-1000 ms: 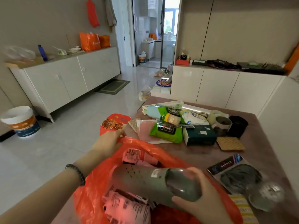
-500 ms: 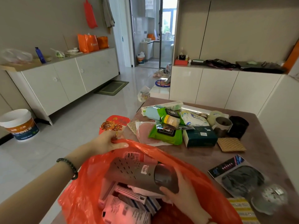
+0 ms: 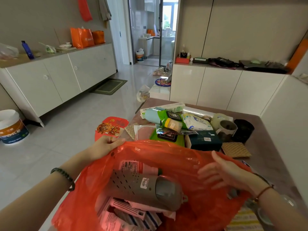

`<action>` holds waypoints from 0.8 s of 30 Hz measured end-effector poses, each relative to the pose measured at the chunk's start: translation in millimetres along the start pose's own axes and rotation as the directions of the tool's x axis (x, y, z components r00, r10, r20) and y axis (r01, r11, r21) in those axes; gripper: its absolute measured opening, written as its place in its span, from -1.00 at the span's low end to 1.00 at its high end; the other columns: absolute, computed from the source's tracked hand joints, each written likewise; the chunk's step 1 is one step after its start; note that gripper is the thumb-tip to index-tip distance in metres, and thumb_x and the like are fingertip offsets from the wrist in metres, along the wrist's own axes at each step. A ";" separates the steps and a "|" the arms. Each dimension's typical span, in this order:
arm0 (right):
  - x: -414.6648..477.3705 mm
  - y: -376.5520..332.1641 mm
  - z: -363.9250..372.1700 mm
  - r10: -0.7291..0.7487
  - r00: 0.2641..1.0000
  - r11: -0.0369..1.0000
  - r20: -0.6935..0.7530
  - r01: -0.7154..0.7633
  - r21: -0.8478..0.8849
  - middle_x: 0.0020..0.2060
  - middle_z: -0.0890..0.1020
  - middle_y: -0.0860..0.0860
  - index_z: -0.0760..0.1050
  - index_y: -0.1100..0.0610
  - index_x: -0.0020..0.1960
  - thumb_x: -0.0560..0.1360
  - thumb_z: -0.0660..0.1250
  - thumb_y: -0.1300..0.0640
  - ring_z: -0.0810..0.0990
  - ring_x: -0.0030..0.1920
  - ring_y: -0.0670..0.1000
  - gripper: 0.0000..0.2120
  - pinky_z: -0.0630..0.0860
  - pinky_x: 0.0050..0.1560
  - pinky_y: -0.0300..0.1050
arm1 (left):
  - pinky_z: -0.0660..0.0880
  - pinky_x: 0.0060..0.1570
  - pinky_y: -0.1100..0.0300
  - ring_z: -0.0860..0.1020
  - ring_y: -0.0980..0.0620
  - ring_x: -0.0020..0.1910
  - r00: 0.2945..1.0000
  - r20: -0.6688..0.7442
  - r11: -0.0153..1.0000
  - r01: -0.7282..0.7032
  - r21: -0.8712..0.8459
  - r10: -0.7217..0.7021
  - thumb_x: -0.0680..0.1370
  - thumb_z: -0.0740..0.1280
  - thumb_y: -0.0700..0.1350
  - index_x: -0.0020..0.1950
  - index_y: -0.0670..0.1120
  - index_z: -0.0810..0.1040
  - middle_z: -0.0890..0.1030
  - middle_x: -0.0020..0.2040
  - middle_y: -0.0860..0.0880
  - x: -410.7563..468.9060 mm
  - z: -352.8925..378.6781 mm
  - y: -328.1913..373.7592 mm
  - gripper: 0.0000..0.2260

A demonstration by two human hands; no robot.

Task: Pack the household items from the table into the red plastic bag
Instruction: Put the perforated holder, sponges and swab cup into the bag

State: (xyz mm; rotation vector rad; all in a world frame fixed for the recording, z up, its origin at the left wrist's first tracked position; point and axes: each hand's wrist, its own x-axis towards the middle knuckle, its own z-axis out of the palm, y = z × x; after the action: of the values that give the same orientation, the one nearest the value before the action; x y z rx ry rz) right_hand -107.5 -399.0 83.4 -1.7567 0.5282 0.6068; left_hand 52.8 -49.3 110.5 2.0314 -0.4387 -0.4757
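White bucket (image 3: 12,129), green doormat (image 3: 110,86)

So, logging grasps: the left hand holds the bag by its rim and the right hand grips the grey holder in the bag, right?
Not quite: the head view shows the right hand open, clear of the grey holder. The left hand does hold the bag by its rim, and the holder lies in the bag.

- left hand (image 3: 106,145), around 8 o'clock in the shot: thin gold-looking ring (image 3: 111,139) on one finger
- left wrist: bead bracelet (image 3: 64,178), round dark beads, greenish-black I think
- right hand (image 3: 228,174), around 4 o'clock: skinny reddish-orange cord bracelet (image 3: 262,191) on the wrist
- next to it a thin dark band (image 3: 263,178), too blurry to say more
- both forearms bare
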 end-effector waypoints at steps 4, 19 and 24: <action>-11.3 -22.4 -12.7 -0.120 0.957 0.993 0.263 0.119 0.020 0.08 0.64 0.21 0.56 0.21 0.13 0.49 0.23 -0.08 0.64 0.06 0.15 -0.59 0.59 0.04 -0.03 | 0.44 -0.44 0.38 0.49 0.20 -0.60 0.999 -0.001 0.997 0.046 -0.055 -0.046 0.54 0.25 -0.02 -0.63 0.01 0.50 0.52 -0.60 0.07 6.4 6.1 -3.3 -0.50; 174.8 -74.5 -4.2 -0.385 0.917 0.271 -0.101 0.008 -0.963 0.52 0.00 0.12 0.44 -0.11 0.30 0.50 0.27 0.02 -0.02 0.51 0.15 -0.64 -0.05 0.47 0.15 | 0.40 -0.31 0.32 0.39 0.14 -0.46 0.996 0.002 0.995 -0.094 0.023 0.094 0.25 0.24 0.48 -0.41 -0.27 0.36 0.39 -0.47 -0.03 16.1 5.5 -19.6 -0.26; 195.8 -89.5 10.7 -0.685 0.519 0.696 -0.511 0.257 -0.671 0.16 0.45 0.14 0.53 0.17 0.00 0.43 0.36 0.17 0.46 0.16 0.17 -0.84 0.43 0.14 0.04 | 0.34 -0.40 0.35 0.30 0.18 -0.52 0.992 -0.039 0.992 -0.122 -0.019 0.121 0.40 0.24 0.25 -0.42 -0.33 0.31 0.31 -0.51 0.06 13.4 7.2 -20.6 -0.38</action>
State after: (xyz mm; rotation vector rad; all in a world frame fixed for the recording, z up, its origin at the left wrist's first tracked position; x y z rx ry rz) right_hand 97.4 -374.4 21.0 -2.5519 0.3591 -0.5048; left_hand 63.0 -51.5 87.1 1.9763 -0.5283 -0.3657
